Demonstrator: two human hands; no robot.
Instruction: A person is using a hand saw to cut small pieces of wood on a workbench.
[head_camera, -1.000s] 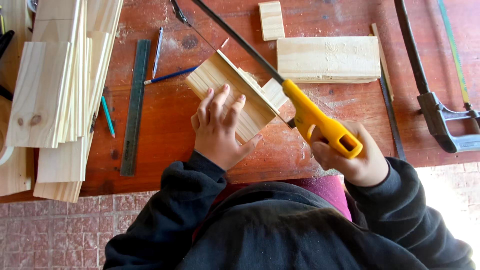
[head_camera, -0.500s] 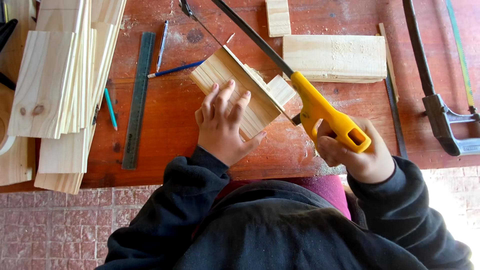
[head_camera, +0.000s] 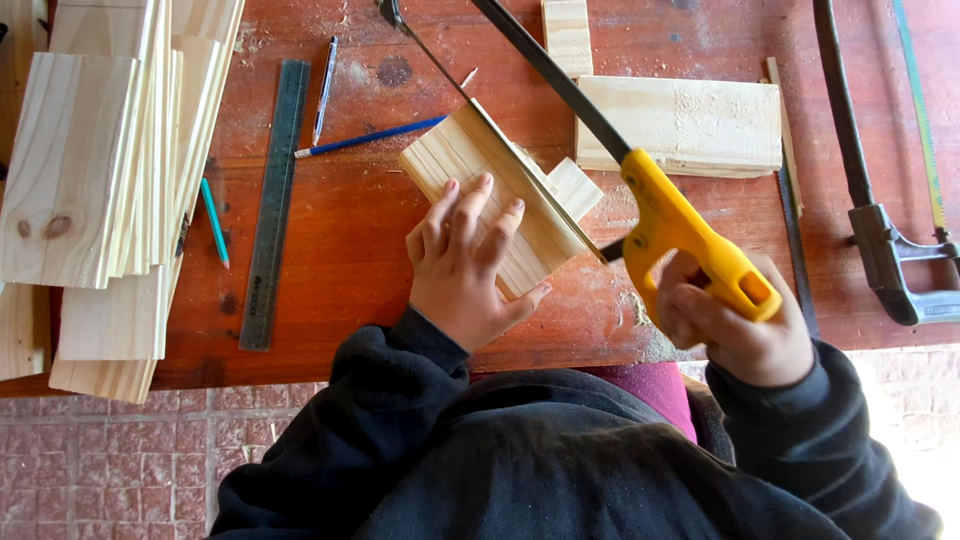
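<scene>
My left hand (head_camera: 467, 262) lies flat on a pale wooden board (head_camera: 468, 162) that rests slantwise on the red-brown table (head_camera: 350, 230). My right hand (head_camera: 738, 325) grips the yellow handle of a hacksaw (head_camera: 690, 238). Its thin blade runs along the board's right edge, with a small block (head_camera: 576, 187) on the other side of the blade. Sawdust lies around the cut.
A stack of pale planks (head_camera: 100, 170) fills the left side. A dark metal ruler (head_camera: 273, 200), a pen, a blue pencil (head_camera: 370, 137) and a teal pencil (head_camera: 214, 222) lie left of the board. Behind are a wide plank (head_camera: 685, 125) and a small block (head_camera: 567, 32). A second saw (head_camera: 880, 230) lies at right.
My right hand has drawn the saw back toward me, down and to the right. My left hand keeps pressing the board in place.
</scene>
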